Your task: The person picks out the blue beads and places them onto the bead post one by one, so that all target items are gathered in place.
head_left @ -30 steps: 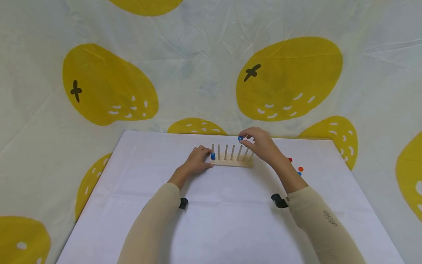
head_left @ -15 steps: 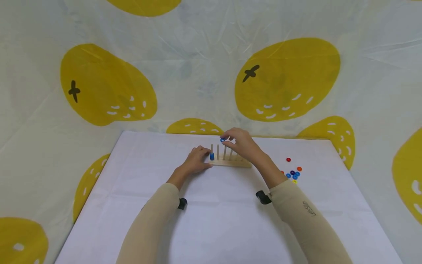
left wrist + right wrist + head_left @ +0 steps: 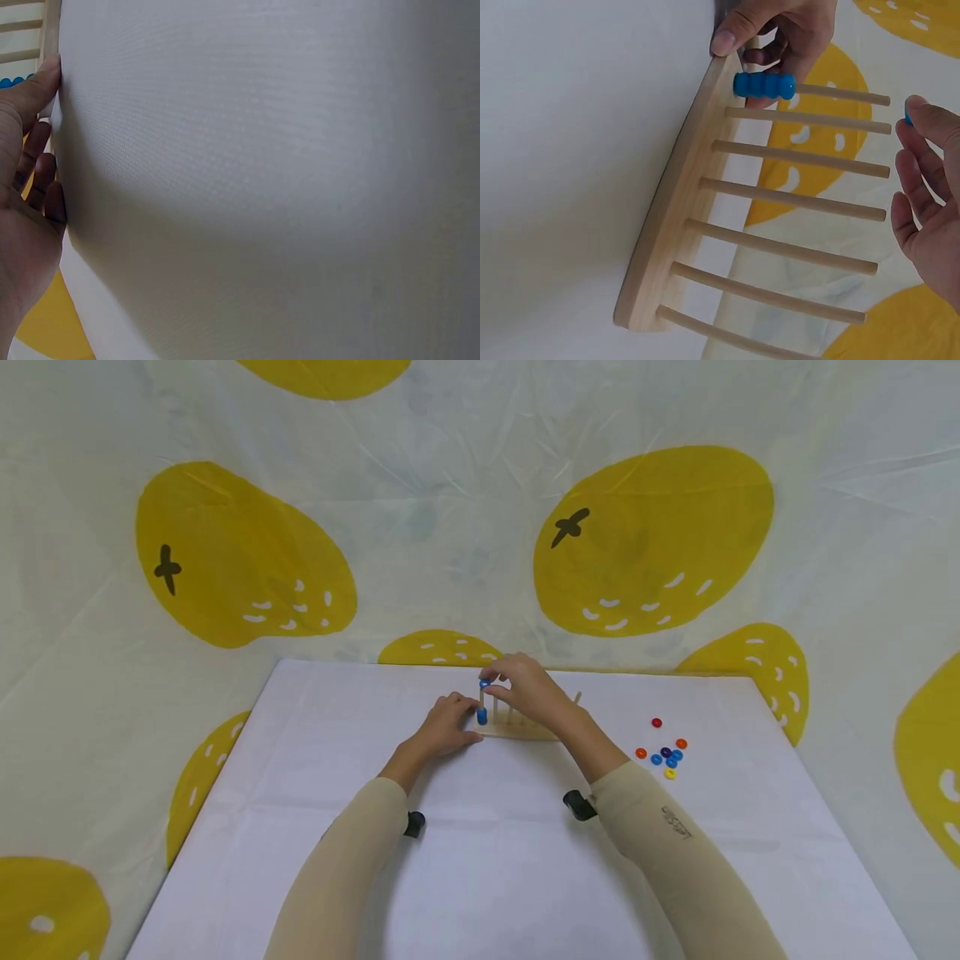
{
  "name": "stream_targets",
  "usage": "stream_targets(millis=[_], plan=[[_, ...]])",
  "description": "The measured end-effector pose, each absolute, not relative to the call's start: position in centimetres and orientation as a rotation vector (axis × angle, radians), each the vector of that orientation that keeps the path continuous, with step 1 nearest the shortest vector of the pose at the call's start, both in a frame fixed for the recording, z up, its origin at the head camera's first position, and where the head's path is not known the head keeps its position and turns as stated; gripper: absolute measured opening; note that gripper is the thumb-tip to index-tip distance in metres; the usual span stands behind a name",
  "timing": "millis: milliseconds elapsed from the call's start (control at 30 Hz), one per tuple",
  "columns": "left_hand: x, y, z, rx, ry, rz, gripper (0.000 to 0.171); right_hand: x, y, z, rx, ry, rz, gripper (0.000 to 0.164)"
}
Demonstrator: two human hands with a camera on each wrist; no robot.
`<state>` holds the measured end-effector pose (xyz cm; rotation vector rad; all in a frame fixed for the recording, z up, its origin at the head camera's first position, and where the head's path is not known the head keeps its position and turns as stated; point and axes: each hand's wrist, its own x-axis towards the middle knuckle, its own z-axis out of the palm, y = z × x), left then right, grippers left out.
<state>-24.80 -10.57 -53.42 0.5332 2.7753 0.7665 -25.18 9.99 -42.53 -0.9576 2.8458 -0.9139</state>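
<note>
A wooden peg rack (image 3: pixel 679 202) with a row of upright pegs stands on the white table. Several blue rings (image 3: pixel 765 85) are stacked at the bottom of its leftmost peg. My left hand (image 3: pixel 446 725) grips the rack's left end, thumb on the front edge and fingers behind, as the right wrist view shows. My right hand (image 3: pixel 528 689) pinches another blue ring (image 3: pixel 484 683) between thumb and fingertips, right at the top of that leftmost peg. Most of this ring is hidden by the thumb in the right wrist view. In the left wrist view the left thumb (image 3: pixel 46 79) lies along the base.
Loose rings lie right of the rack: a red one (image 3: pixel 657 722), orange ones (image 3: pixel 681 744), blue ones (image 3: pixel 656 760), a dark one (image 3: pixel 666 752) and a yellow one (image 3: pixel 670 773). A cloth (image 3: pixel 450 527) with yellow fruit prints hangs behind the table (image 3: pixel 495 877).
My right hand has carried the blue ring leftward along the tops of the pegs to the leftmost one. Its arm now uncovers the loose rings. The left hand stays on the rack.
</note>
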Motion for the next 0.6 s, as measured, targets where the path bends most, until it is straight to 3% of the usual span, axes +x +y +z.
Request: stream_targets(millis=[600], plan=[[-24.76, -10.68, -53.28, 0.528, 2.765, 0.790, 0.060, -25.48, 9.19, -43.13, -0.988, 2.842, -0.765, 0.020]])
